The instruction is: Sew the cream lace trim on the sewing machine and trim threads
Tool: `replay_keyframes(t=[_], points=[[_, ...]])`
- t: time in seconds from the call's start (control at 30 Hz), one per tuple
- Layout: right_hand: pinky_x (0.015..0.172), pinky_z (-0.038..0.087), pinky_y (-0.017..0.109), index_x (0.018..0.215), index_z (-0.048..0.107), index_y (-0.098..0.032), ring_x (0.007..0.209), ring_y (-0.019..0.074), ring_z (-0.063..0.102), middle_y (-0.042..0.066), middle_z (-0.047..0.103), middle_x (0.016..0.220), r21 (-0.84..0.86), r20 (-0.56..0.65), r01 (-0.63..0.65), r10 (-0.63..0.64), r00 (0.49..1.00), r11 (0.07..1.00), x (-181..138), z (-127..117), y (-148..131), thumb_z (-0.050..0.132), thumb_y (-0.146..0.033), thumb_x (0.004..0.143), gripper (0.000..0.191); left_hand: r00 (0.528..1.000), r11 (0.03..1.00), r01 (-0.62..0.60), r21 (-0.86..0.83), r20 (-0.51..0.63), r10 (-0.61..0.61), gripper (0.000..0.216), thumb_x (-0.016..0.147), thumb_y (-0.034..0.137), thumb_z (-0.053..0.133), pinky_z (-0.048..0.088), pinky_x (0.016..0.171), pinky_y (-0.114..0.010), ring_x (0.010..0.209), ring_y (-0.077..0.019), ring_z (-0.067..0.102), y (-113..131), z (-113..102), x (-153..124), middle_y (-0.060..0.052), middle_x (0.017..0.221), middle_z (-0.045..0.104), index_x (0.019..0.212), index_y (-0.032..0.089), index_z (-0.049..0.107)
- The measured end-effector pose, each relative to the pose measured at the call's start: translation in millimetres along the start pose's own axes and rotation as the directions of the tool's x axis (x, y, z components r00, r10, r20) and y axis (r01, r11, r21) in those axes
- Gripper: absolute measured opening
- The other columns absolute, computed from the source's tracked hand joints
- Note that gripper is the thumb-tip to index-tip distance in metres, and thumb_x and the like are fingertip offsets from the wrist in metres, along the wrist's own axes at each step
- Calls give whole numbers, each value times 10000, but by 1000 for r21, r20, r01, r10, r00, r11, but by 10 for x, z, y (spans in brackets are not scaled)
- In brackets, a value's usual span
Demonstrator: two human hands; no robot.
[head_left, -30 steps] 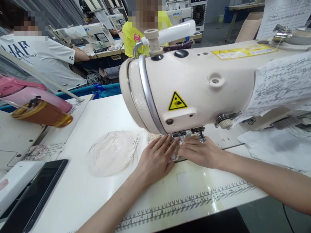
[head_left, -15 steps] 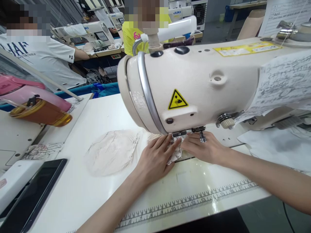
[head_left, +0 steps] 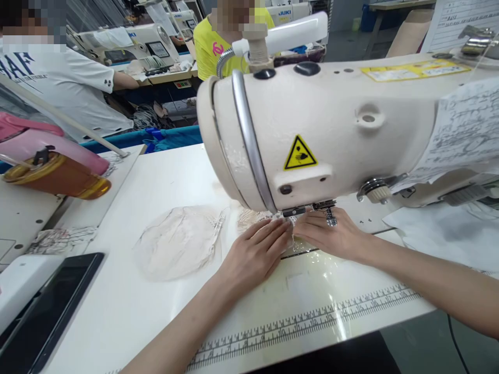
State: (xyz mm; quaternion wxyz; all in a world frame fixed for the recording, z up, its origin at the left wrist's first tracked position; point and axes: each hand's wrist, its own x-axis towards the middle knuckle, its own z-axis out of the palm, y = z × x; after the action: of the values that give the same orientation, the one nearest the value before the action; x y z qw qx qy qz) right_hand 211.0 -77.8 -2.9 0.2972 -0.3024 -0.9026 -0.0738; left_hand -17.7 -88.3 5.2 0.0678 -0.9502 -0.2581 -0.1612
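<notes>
The white sewing machine [head_left: 323, 119] reaches over the table from the right. Beneath its head lies pale lace fabric [head_left: 249, 219], mostly covered by my hands and the machine. My left hand [head_left: 259, 249] rests flat on this lace, fingers stretched forward near the needle area. From the other side, my right hand [head_left: 331, 232] lies low beside the needle area, its fingers extended leftward to the fabric's edge; its fingertips are partly hidden. A sheer, pale, rounded fabric piece [head_left: 177, 241] is spread on the table left of my left hand.
A printed ruler strip [head_left: 288, 332] runs along the table's front edge. At left are a dark phone-like device [head_left: 50, 311], an amber cup [head_left: 58, 174] and a pink bottle [head_left: 50, 143]. White cloth [head_left: 440, 234] lies at right. Two people sit beyond the table.
The view has shifted slightly. My left hand's fingers have drawn closer together and its thumb is tucked from view. Less of the lace shows between my hands.
</notes>
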Motion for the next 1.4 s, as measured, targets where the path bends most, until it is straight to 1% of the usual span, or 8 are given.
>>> replay_keyframes(t=[0.13, 0.4, 0.53, 0.7, 0.9, 1.13, 1.3, 1.4], points=[[636, 432, 250, 859, 627, -209, 740, 93, 628, -50, 714, 871, -50, -41, -7, 5, 999, 999, -16, 25, -65, 530, -91, 890, 156, 998, 1000, -18, 19, -59, 19, 285, 912, 118, 474, 532, 991, -376, 1168, -220, 606, 0, 2, 2, -115, 1243, 645, 1165, 102, 605], [765, 509, 254, 911, 635, -196, 934, 112, 660, -36, 733, 916, 100, 8, 61, -62, 998, 993, -11, 107, -52, 494, 10, 867, 254, 997, 999, 52, 1, -52, -52, 208, 946, 150, 449, 541, 994, -366, 1152, -205, 616, -9, -42, 38, -110, 1192, 675, 1049, 113, 626], [823, 513, 271, 932, 635, -177, 998, 131, 649, -18, 731, 939, 110, 21, 59, -62, 998, 992, -5, 133, -39, 514, 27, 852, 251, 995, 997, 73, 8, -65, -72, 205, 952, 139, 434, 541, 993, -367, 1147, -201, 619, -17, -33, 48, -108, 1185, 679, 1028, 120, 622], [798, 503, 269, 958, 634, -182, 987, 127, 645, -26, 727, 950, 107, 26, 33, -36, 999, 994, -17, 164, -26, 482, 21, 864, 270, 995, 995, 91, 49, -52, -89, 219, 951, 133, 432, 544, 990, -375, 1137, -208, 627, -20, -15, 48, -116, 1199, 670, 1073, 110, 612], [701, 443, 291, 944, 650, -227, 913, 139, 646, -30, 718, 994, -3, 68, -56, 56, 996, 998, -36, 135, -39, 497, -10, 863, 277, 992, 990, 119, 73, -55, -115, 237, 957, 157, 410, 558, 962, -384, 1134, -232, 628, -4, 16, 40, -148, 1215, 655, 1062, 91, 612], [676, 423, 278, 1023, 665, -242, 813, 129, 612, -1, 699, 1075, 41, 57, -120, 117, 991, 992, -72, 218, 20, 525, -106, 900, 230, 989, 983, 142, 118, -44, -138, 270, 951, 146, 394, 561, 945, -387, 1169, -254, 603, 14, 45, 39, -174, 1247, 629, 1098, 67, 605], [675, 432, 275, 1062, 662, -247, 851, 146, 607, 7, 696, 1046, 103, 117, -176, 164, 980, 979, -49, 196, 42, 493, -142, 922, 243, 992, 980, 126, 155, -38, -122, 347, 961, 170, 386, 566, 928, -398, 1180, -267, 592, 19, 75, 20, -175, 1269, 611, 1226, 44, 570], [692, 447, 278, 1037, 673, -251, 866, 155, 617, 9, 696, 989, 172, 201, -288, 253, 946, 942, 3, 118, 31, 456, -164, 945, 250, 994, 978, 111, 178, -33, -106, 371, 964, 182, 391, 563, 929, -412, 1185, -279, 587, 19, 89, 12, -167, 1284, 601, 1271, 54, 557]])
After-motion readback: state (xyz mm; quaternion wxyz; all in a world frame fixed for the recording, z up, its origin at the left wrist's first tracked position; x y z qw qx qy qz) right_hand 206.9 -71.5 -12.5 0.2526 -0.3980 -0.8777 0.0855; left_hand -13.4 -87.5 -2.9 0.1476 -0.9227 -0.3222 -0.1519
